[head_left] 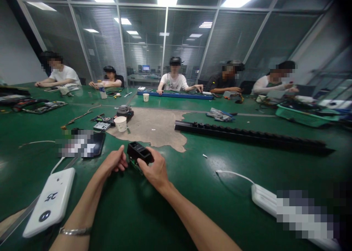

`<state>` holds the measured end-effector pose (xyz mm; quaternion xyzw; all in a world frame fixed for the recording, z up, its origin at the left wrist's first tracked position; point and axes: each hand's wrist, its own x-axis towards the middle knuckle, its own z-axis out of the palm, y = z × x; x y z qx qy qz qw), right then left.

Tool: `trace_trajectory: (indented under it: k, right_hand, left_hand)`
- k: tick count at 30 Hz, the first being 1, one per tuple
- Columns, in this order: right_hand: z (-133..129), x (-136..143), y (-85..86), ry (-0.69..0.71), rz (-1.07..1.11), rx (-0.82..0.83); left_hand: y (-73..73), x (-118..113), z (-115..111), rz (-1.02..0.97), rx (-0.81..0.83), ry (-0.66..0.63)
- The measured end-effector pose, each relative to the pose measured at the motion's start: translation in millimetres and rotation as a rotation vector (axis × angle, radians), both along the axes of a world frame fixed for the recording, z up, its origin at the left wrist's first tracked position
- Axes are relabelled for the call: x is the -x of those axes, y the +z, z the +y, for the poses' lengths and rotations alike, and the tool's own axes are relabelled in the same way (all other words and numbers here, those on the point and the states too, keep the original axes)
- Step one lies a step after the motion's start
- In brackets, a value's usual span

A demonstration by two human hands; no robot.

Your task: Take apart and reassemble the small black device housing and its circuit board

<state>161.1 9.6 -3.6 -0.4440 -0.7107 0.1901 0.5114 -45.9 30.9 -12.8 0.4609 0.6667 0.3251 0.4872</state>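
A small black plastic housing with slots in its upper face is tilted just above the green table. Part of a green circuit board shows along its underside. My right hand grips the housing at its right end, thumb on the near side and fingers behind. To the left, my left hand is close beside the housing, with its thumb raised and its other fingers loosely bent. Nothing shows in that hand, and whether its fingertips touch the housing is hard to make out.
A paper cup stands by loose parts on a brown patch. A long black rail lies right. White power banks flank my arms. Several people sit across the table; a green basket is at right.
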Motion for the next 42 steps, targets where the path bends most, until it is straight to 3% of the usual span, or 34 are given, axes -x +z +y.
trace_trajectory:
  k: [4, 7, 21, 26, 31, 38, 42]
  right_hand:
    - [16, -8, -4.5, -0.007, 0.181, 0.122]
    - [27, -17, -12.9, -0.079, 0.193, 0.152]
    - [36, -22, -36.5, -0.212, -0.184, 0.082]
    - [32, -20, -34.2, -0.233, -0.233, 0.003]
    - [31, -21, -30.6, -0.177, -0.219, 0.043]
    - [19, -14, -4.9, -0.057, 0.063, 0.013]
    - [8, -9, 1.6, -0.008, 0.027, -0.052]
  left_hand:
    - [-2.1, 1, 2, -0.004, 0.036, 0.008]
    - [-3.8, 2, 4, 0.005, 0.046, 0.022]
    - [-3.5, 1, 3, 0.051, 0.061, 0.084]
    - [-7.9, 2, 3, 0.044, -0.019, 0.077]
    - [-7.0, 1, 2, 0.055, -0.025, 0.084]
    - [-5.2, 1, 3, 0.088, 0.008, 0.068]
    - [-6.8, 2, 2, 0.067, -0.014, 0.068]
